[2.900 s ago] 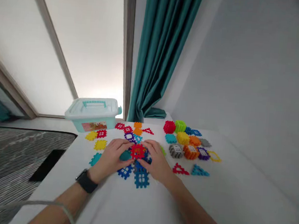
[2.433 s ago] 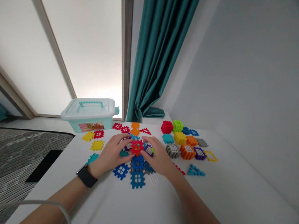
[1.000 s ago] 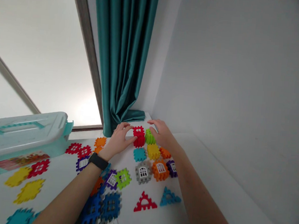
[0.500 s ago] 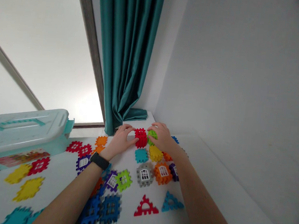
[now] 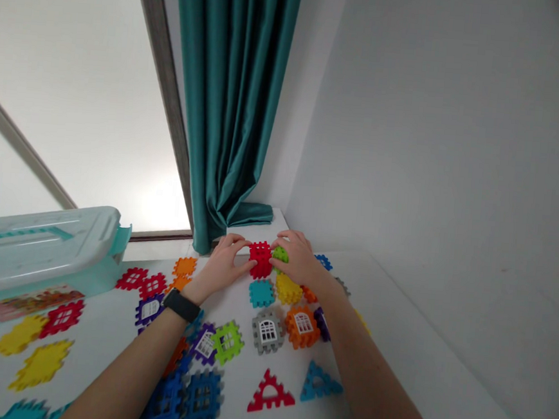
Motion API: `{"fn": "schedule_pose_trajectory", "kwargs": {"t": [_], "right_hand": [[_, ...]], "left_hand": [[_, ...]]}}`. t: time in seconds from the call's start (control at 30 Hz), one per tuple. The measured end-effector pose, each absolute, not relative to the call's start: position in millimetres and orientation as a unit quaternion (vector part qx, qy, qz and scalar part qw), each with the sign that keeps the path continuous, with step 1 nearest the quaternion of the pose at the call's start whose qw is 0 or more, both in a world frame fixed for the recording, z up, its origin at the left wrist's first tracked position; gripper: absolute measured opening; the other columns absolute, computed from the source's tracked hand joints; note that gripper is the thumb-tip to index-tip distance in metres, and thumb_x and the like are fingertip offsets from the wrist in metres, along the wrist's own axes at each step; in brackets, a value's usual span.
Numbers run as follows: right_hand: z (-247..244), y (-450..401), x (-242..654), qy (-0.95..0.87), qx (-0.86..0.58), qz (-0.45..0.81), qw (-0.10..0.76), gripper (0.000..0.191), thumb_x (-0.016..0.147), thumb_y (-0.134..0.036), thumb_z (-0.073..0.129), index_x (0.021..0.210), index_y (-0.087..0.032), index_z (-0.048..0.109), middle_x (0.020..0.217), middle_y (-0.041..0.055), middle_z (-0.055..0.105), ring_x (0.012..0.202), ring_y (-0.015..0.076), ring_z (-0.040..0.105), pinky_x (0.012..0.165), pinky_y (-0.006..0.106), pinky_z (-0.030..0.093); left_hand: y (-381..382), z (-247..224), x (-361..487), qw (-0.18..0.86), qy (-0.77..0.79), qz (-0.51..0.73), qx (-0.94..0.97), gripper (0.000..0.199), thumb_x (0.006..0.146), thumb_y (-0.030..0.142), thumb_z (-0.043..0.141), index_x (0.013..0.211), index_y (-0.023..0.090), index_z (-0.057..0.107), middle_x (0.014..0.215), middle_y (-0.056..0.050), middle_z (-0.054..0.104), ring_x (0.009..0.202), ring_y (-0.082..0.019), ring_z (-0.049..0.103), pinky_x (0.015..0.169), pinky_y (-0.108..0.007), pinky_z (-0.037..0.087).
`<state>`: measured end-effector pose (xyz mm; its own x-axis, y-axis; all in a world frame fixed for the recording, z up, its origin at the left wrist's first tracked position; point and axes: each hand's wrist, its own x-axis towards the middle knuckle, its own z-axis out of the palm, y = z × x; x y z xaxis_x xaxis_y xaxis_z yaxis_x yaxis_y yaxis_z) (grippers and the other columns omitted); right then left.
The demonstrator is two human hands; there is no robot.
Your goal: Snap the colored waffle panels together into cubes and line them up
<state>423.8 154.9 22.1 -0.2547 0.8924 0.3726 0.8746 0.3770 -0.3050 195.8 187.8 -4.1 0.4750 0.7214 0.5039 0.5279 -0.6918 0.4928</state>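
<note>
A stack of red toothed tiles (image 5: pixel 260 260) stands near the far end of the white table. My left hand (image 5: pixel 223 264), with a black watch at its wrist, grips its left side between thumb and fingers. From the right, the thumb and fingers of my right hand (image 5: pixel 299 257) touch the red stack's right edge. A green tile (image 5: pixel 280 255) lies partly hidden under my right hand. Just nearer are a teal tile (image 5: pixel 262 293) and yellow tiles (image 5: pixel 288 289).
A lidded teal box (image 5: pixel 43 255) sits at the left. Nearer lie a grey window tile (image 5: pixel 268 332), orange window tiles (image 5: pixel 302 326), a red triangle (image 5: pixel 271 393) and a blue triangle (image 5: pixel 320 382). Blue tiles (image 5: pixel 202 398) lie by my left forearm. A green curtain (image 5: pixel 234 102) hangs behind.
My right hand has shifted left from the green tile, and its fingertips now reach the red stack. My left hand stays at the stack. The view has turned slightly.
</note>
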Motion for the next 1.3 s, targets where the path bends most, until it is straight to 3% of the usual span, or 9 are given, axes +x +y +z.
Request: {"fn": "schedule_pose_trajectory", "kwargs": {"t": [0.87, 1.3], "right_hand": [[22.6, 156.0, 423.3, -0.79, -0.57, 0.049, 0.221, 0.012, 0.083, -0.025, 0.068, 0.095, -0.023, 0.068, 0.112, 0.0078, 0.059, 0.111, 0.0273, 0.05, 0.098, 0.045, 0.038], [20.2, 155.3, 422.6, -0.786, -0.58, 0.043, 0.21, 0.013, 0.083, -0.026, 0.07, 0.095, -0.023, 0.069, 0.122, 0.0082, 0.055, 0.117, 0.0276, 0.047, 0.1, 0.044, 0.037]], "left_hand": [[187.2, -8.8, 197.6, 0.135, 0.372, 0.342, 0.852, 0.033, 0.088, 0.039, 0.065, 0.115, 0.021, 0.065, 0.117, -0.01, 0.057, 0.115, -0.027, 0.057, 0.104, -0.047, 0.047], [186.8, -8.3, 197.5, 0.144, 0.374, 0.335, 0.853, 0.033, 0.087, 0.037, 0.067, 0.115, 0.02, 0.065, 0.117, -0.009, 0.057, 0.115, -0.028, 0.055, 0.106, -0.047, 0.045]]}}
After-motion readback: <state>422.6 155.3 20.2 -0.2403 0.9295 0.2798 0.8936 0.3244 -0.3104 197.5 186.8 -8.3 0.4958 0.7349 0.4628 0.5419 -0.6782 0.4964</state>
